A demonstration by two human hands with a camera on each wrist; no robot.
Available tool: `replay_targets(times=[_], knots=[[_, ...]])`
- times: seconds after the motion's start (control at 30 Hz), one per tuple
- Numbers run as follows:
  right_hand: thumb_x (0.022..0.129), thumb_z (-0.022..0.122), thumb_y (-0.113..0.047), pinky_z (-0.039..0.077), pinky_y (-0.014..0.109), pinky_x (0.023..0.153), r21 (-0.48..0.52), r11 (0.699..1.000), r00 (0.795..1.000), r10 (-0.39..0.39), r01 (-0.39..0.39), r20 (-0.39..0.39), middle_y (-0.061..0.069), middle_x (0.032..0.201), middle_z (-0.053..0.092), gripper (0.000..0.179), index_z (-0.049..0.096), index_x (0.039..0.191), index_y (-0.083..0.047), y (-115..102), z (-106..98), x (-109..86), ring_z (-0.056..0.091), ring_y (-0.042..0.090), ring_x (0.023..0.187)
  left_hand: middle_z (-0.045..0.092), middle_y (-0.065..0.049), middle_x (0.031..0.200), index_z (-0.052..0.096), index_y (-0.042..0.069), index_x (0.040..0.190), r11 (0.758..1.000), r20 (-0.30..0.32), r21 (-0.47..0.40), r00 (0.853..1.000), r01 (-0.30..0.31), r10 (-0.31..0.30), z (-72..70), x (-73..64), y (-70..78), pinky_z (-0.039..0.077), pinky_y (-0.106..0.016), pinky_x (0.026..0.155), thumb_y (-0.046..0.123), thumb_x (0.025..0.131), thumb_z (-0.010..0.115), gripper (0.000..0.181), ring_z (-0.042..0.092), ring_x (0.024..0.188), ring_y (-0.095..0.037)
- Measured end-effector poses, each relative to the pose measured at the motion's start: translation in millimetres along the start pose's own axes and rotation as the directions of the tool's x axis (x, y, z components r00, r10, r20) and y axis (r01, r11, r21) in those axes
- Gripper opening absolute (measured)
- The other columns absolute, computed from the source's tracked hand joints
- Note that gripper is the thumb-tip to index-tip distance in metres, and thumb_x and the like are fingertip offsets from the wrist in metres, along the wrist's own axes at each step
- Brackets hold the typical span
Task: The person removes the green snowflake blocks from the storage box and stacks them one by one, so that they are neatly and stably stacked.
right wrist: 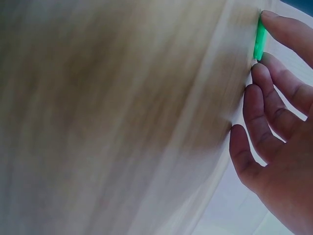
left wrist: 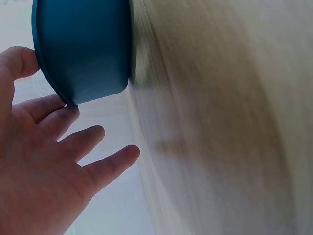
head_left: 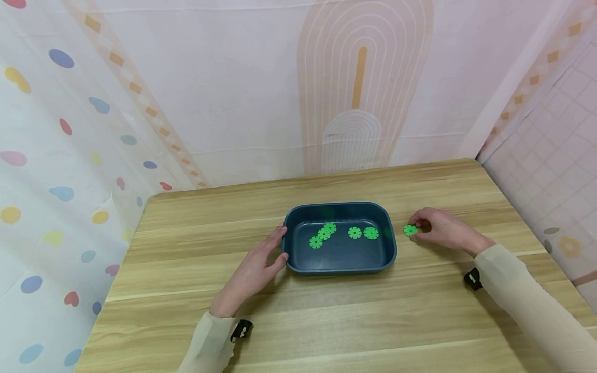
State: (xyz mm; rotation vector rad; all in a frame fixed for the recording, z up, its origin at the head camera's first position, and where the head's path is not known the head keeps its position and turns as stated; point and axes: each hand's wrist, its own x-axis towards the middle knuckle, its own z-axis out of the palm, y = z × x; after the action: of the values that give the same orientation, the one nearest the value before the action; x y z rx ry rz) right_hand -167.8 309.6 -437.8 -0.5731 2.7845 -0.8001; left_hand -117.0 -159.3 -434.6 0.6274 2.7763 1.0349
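Observation:
A dark blue rectangular basin [head_left: 340, 264] stands on the table with several green notched discs [head_left: 355, 232] lying flat on its floor. My left hand [head_left: 252, 272] is at the basin's left end. In the left wrist view, the thumb and some fingertips touch the rim of the blue basin [left wrist: 83, 49], while the other fingers stretch out free of it. To the right of the basin, my right hand [head_left: 440, 228] pinches one more green notched disc [head_left: 410, 230] between thumb and fingertips. The right wrist view shows this disc [right wrist: 259, 41] edge-on, close to the tabletop.
A wood-grain table [head_left: 326, 321] carries the basin. Behind it hangs a pale curtain [head_left: 242, 93] with printed arches, and another with coloured dots is at the left. Black straps [head_left: 241, 330] show by both cuffs.

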Motion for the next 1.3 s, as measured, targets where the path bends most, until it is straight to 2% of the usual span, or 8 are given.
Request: replay_targets(times=[0.23, 0.5, 0.63, 0.8, 0.9, 1.03, 1.2, 1.3], knots=[[0.09, 0.082, -0.017, 0.055, 0.047, 0.091, 0.02, 1.0, 1.0, 0.006, -0.007, 0.019, 0.008, 0.109, 0.069, 0.035, 0.07, 0.117, 0.001, -1.9, -2.9, -1.0, 0.064, 0.024, 0.099, 0.028, -0.007, 0.169, 0.032, 0.013, 0.164, 1.0, -0.005, -0.002, 1.0, -0.004, 0.004, -0.1, -1.3, -0.5, 0.031, -0.053, 0.121, 0.025, 0.106, 0.06, 0.065, 0.03, 0.153, -0.026], [0.092, 0.079, -0.015, 0.053, 0.054, 0.096, 0.066, 0.997, 0.999, 0.03, -0.031, 0.01, 0.015, 0.121, 0.069, 0.042, 0.066, 0.127, 0.003, -6.9, -13.0, -10.3, 0.064, 0.031, 0.109, 0.027, -0.004, 0.169, 0.032, 0.012, 0.163, 1.0, -0.005, -0.002, 1.0, -0.009, 0.009, -0.6, -1.9, 0.0, 0.032, -0.052, 0.121, 0.025, 0.106, 0.06, 0.065, 0.031, 0.153, -0.027], [0.096, 0.075, -0.015, 0.05, 0.061, 0.1, 0.082, 0.997, 0.999, 0.016, -0.013, -0.036, 0.02, 0.125, 0.068, 0.041, 0.064, 0.13, 0.005, -16.2, -21.5, -16.3, 0.062, 0.038, 0.115, 0.028, -0.004, 0.169, 0.033, 0.011, 0.163, 1.0, -0.008, 0.001, 1.0, -0.014, 0.014, -0.8, -1.1, 0.1, 0.032, -0.052, 0.121, 0.024, 0.106, 0.061, 0.065, 0.031, 0.153, -0.027], [0.1, 0.071, -0.016, 0.049, 0.062, 0.098, 0.093, 0.995, 0.991, -0.033, 0.045, -0.133, 0.018, 0.126, 0.069, 0.033, 0.067, 0.127, 0.001, -30.7, -30.2, -21.5, 0.062, 0.039, 0.116, 0.028, -0.005, 0.169, 0.034, 0.01, 0.163, 1.0, -0.007, 0.005, 1.0, -0.014, 0.014, -1.5, -0.4, 1.4, 0.032, -0.052, 0.121, 0.024, 0.106, 0.061, 0.064, 0.031, 0.153, -0.027], [0.101, 0.07, -0.018, 0.05, 0.057, 0.095, 0.083, 0.994, 0.981, -0.057, 0.074, -0.184, 0.014, 0.125, 0.071, 0.028, 0.07, 0.125, -0.005, -40.2, -32.1, -23.4, 0.062, 0.035, 0.116, 0.029, -0.005, 0.169, 0.035, 0.01, 0.162, 1.0, -0.005, 0.009, 1.0, -0.011, 0.011, -1.9, -0.5, 1.9, 0.032, -0.052, 0.121, 0.024, 0.106, 0.06, 0.064, 0.032, 0.152, -0.027], [0.101, 0.07, -0.02, 0.052, 0.041, 0.094, 0.054, 0.993, 0.967, -0.094, 0.109, -0.235, 0.006, 0.122, 0.072, 0.023, 0.073, 0.122, -0.011, -53.7, -31.1, -23.2, 0.062, 0.029, 0.115, 0.029, -0.006, 0.169, 0.035, 0.01, 0.162, 1.0, -0.002, 0.006, 1.0, -0.009, 0.009, -1.8, -0.9, 2.2, 0.031, -0.053, 0.121, 0.024, 0.106, 0.06, 0.063, 0.032, 0.153, -0.027], [0.099, 0.072, -0.018, 0.051, 0.034, 0.096, 0.047, 0.984, 0.947, -0.152, 0.172, -0.284, 0.002, 0.118, 0.073, 0.019, 0.075, 0.118, -0.013, -70.9, -27.5, -19.6, 0.065, 0.024, 0.112, 0.029, -0.007, 0.169, 0.035, 0.009, 0.162, 1.0, -0.003, 0.003, 1.0, -0.014, 0.014, -1.4, -1.4, 2.1, 0.031, -0.053, 0.121, 0.024, 0.106, 0.06, 0.063, 0.031, 0.153, -0.028], [0.097, 0.074, -0.014, 0.05, 0.024, 0.095, 0.047, 0.975, 0.931, -0.192, 0.217, -0.31, 0.001, 0.117, 0.074, 0.019, 0.075, 0.116, -0.013, -79.5, -25.2, -15.9, 0.066, 0.022, 0.11, 0.029, -0.006, 0.169, 0.035, 0.01, 0.162, 1.0, 0.0, 0.006, 1.0, -0.009, 0.009, -1.1, -1.5, 1.7, 0.031, -0.053, 0.121, 0.024, 0.106, 0.06, 0.063, 0.031, 0.153, -0.027]])
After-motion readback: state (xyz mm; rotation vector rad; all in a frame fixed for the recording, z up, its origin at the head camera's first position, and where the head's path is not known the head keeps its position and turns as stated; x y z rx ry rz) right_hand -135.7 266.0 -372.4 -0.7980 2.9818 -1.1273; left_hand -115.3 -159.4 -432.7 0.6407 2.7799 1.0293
